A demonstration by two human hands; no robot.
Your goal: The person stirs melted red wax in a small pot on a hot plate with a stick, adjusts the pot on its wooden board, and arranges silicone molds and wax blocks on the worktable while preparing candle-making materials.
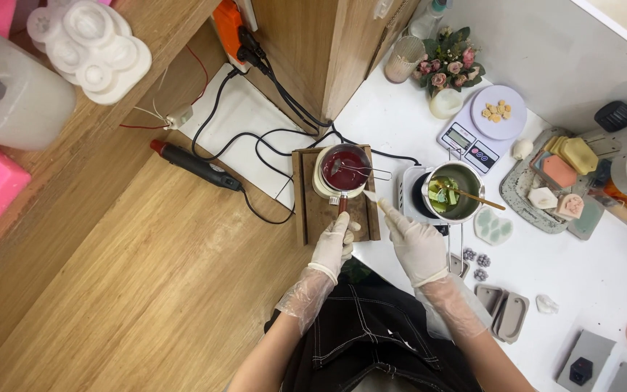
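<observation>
My left hand, in a thin clear glove, grips the wooden handle of a small pot filled with dark red liquid. A metal spoon lies across that pot. The pot rests on a white heater that stands on a wooden board. My right hand, also gloved, holds a thin pale stick that points toward the red pot. Just right of it stands a steel pot with green pieces and a wooden stirrer, on a white hotplate.
A digital scale carries yellow bits. A grey tray holds several coloured soap shapes. Grey moulds lie near my right arm. A black tool and cables lie on the wooden floor at the left. Flowers stand at the back.
</observation>
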